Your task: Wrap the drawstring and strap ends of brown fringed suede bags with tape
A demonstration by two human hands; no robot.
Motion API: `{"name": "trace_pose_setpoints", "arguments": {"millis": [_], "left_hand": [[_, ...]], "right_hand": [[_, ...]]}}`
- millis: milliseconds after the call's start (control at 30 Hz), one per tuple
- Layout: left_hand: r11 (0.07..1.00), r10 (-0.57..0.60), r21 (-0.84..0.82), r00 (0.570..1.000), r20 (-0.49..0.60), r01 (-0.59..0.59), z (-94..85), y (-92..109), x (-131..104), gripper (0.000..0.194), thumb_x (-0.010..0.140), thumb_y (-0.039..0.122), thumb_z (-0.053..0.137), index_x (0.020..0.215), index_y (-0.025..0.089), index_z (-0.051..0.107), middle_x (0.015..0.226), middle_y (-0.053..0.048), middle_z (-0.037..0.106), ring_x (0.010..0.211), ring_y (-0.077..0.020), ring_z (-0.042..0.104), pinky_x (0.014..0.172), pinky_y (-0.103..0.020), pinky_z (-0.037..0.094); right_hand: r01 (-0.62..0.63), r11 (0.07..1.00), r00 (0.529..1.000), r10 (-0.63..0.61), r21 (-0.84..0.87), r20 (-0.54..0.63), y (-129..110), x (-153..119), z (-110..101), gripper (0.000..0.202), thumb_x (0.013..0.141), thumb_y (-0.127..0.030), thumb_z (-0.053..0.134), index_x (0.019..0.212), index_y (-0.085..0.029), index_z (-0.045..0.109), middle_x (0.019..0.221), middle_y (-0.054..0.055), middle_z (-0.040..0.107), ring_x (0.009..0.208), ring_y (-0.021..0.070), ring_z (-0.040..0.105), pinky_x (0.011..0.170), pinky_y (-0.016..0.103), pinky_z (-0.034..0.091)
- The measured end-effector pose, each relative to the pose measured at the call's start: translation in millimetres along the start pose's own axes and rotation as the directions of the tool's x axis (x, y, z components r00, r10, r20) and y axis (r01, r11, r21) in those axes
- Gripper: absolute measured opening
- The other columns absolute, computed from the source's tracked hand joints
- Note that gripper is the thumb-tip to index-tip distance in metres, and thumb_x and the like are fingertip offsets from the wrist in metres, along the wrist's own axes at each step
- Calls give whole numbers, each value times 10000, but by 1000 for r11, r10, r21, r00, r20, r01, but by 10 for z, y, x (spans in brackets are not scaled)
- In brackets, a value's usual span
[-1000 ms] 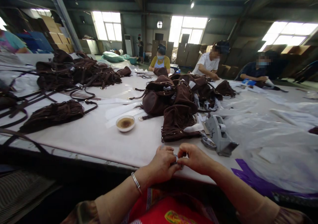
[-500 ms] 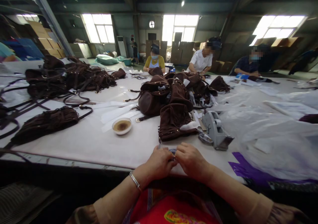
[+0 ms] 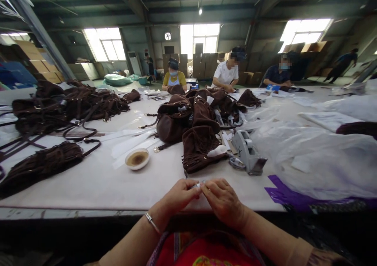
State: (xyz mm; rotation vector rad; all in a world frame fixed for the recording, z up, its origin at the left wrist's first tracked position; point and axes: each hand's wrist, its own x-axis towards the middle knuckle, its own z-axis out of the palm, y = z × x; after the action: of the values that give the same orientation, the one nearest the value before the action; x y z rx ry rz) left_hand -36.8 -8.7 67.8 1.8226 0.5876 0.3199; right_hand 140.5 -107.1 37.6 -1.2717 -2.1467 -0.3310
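Near the front edge of the table, my left hand [image 3: 180,196] and my right hand [image 3: 223,200] meet, fingertips pinched together. Between them is a small whitish-grey item [image 3: 198,185], mostly hidden by the fingers and too small to name. Just beyond the hands lies a dark brown fringed bag [image 3: 198,148] with white padding on it. A grey tape dispenser [image 3: 249,153] stands to its right. To the left, a shallow white dish [image 3: 137,158] holds something brown.
More brown bags are heaped at the centre [image 3: 176,120] and left [image 3: 53,105]. Clear plastic sheeting [image 3: 312,160] and purple material [image 3: 290,193] lie at the right. Several people sit or stand across the table [image 3: 165,187].
The view has shifted, so the table's contents appear further left. My hands are still together, with the fingers around the small item rearranged.
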Motion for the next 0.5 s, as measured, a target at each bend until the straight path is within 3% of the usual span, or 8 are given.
{"name": "trace_pose_setpoints", "arguments": {"millis": [167, 233, 267, 333, 400, 433, 500], "left_hand": [[999, 13, -32, 999, -48, -15, 61, 16, 23, 387, 890, 509, 534, 870, 155, 691, 946, -54, 689, 909, -218, 608, 836, -307, 481], [1000, 4, 21, 995, -99, -2, 69, -1, 29, 381, 879, 515, 547, 835, 167, 696, 1010, -75, 697, 1073, -271, 594, 953, -355, 455], [998, -3, 57, 993, -121, 10, 75, -13, 33, 381, 877, 521, 547, 822, 174, 695, 1030, -84, 699, 1145, -293, 570, 1000, -378, 434], [992, -9, 126, 988, -155, 29, 101, -33, 46, 379, 879, 531, 538, 847, 190, 701, 1107, -99, 692, 1257, -316, 508, 1065, -418, 388], [985, -2, 172, 984, -177, 33, 154, -41, 63, 383, 884, 541, 522, 884, 205, 707, 1183, -105, 673, 1321, -327, 456, 1101, -448, 357], [982, 4, 186, 983, -185, 31, 187, -40, 72, 387, 886, 545, 516, 889, 210, 710, 1198, -106, 669, 1343, -332, 434, 1112, -459, 345], [979, 20, 201, 980, -197, 20, 251, -35, 88, 395, 884, 553, 513, 871, 214, 715, 1176, -108, 681, 1373, -340, 399, 1129, -475, 328]], "right_hand": [[-191, 959, 971, 216, 208, -106, -1, -68, -91, 392, 901, -93, 470, 1253, -204, 599, 1050, 115, 637, 981, 238, 578, 839, 404, 512], [-283, 932, 936, 320, 225, -148, 211, -137, -231, 334, 895, -130, 495, 1189, -206, 634, 1088, 120, 629, 1029, 240, 577, 900, 414, 500], [-356, 908, 897, 398, 220, -193, 379, -180, -324, 298, 895, -161, 506, 1156, -196, 647, 1100, 125, 630, 1046, 243, 576, 927, 417, 487], [-561, 796, 742, 606, 228, -289, 805, -274, -534, 256, 892, -240, 515, 1088, -175, 667, 1094, 131, 642, 1044, 248, 581, 945, 415, 468], [-803, 537, 465, 836, 261, -290, 1267, -362, -722, 264, 857, -315, 519, 1010, -175, 684, 1039, 120, 666, 988, 253, 592, 902, 404, 469], [-840, 474, 407, 872, 265, -272, 1478, -399, -788, 248, 834, -323, 523, 913, -164, 696, 943, 124, 677, 928, 263, 598, 857, 413, 473], [-868, 407, 360, 911, 285, -204, 1808, -449, -848, 244, 803, -338, 527, 676, -181, 664, 668, 82, 637, 736, 238, 590, 716, 383, 480]]}}
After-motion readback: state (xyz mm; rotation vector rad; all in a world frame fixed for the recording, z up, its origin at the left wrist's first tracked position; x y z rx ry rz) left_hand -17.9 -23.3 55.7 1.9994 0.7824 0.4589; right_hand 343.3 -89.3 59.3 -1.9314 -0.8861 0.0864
